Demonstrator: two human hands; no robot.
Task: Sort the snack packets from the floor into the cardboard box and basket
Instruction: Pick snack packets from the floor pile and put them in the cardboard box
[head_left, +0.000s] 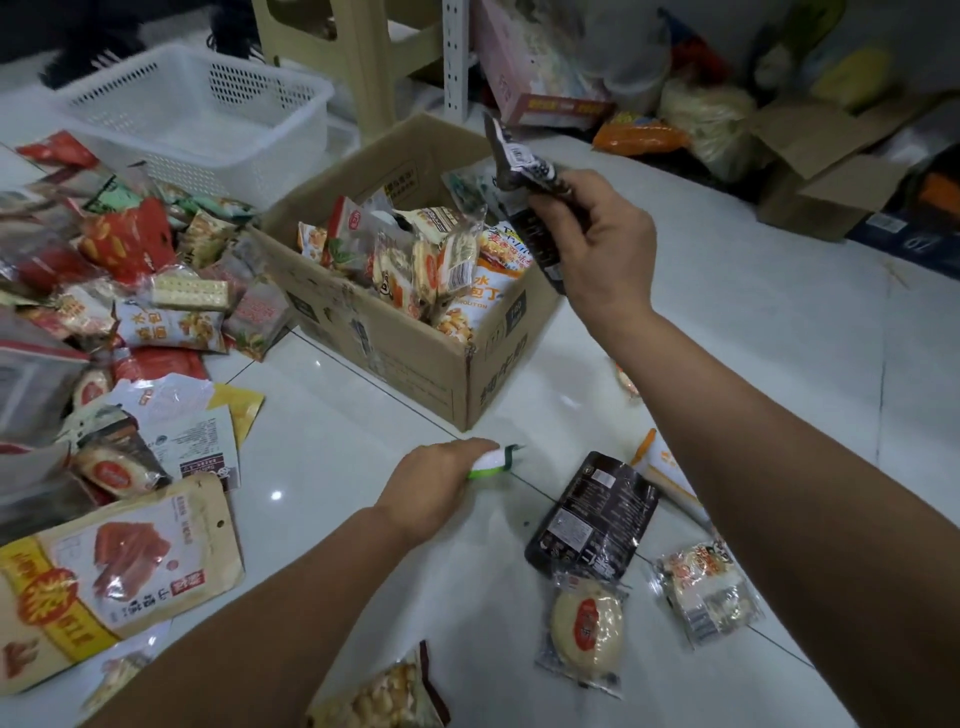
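My right hand grips a dark snack packet in the air over the right corner of the open cardboard box, which holds several packets. Low on the floor in front of the box, my left hand curls round a small white and green packet. The white perforated basket stands behind the box at the upper left and looks empty. Loose packets lie on the tiles: a black pouch, a round cake in clear wrap and a large beige pouch.
A heap of mixed packets covers the floor on the left. A beige plastic stool stands behind the box. More cartons and bags line the far right. Bare white tiles lie to the right of the box.
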